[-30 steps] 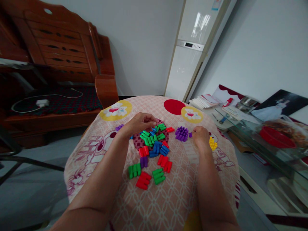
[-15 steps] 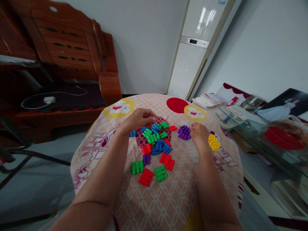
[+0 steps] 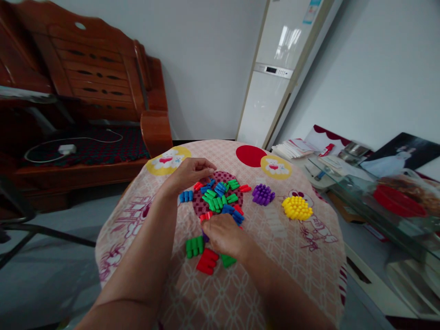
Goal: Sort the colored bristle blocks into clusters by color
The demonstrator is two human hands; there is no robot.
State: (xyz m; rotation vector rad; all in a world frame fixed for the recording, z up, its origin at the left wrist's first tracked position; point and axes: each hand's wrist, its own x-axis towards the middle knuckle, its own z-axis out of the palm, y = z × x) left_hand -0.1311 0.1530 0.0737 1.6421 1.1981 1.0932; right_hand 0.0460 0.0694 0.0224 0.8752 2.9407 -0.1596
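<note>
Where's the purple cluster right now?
Head view, right of centre on the tablecloth: the purple cluster sits between a red piece on its left and the yellow cluster on its right.

No lettering is legible (the blue sticker [image 3: 312, 11] on the white unit [image 3: 263, 91]: too small).

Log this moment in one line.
left hand: near blue blocks; right hand: at purple block; purple cluster: right of green blocks; yellow cluster: farther right
</note>
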